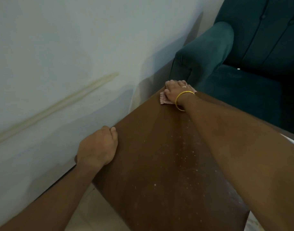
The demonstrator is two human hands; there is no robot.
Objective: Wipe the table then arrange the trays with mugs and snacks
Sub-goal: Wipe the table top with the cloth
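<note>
two bare hands work on one brown table (151, 164). at the far left of the frame a pale wall (59, 47) fills the view, crossed by a yellowish streak (59, 104) that slants from lower left towards the centre. low in the frame, between wall and table, a strip of light floor (96, 210) shows.

left of centre, the left hand (97, 147) grips the table's left edge: the thumb lies on top of the wood and the fingers curl down over the edge, out of sight.

the tabletop runs from the bottom centre up to a far corner above the middle of the frame. its surface is dark and dull, scattered with pale specks (184, 147) along its right half.

at that far corner lies a pinkish, ribbed cloth (164, 99), flat on the wood. the right hand (175, 90) rests on top of it, fingers laid forward and pressing it down; the cloth's edges show beyond the thumb and fingertips. a gold bangle (181, 100) circles the wrist and a ring (184, 87) sits on one finger.

in the upper right stands a teal armchair (243, 64), just beside the table's far corner.
</note>
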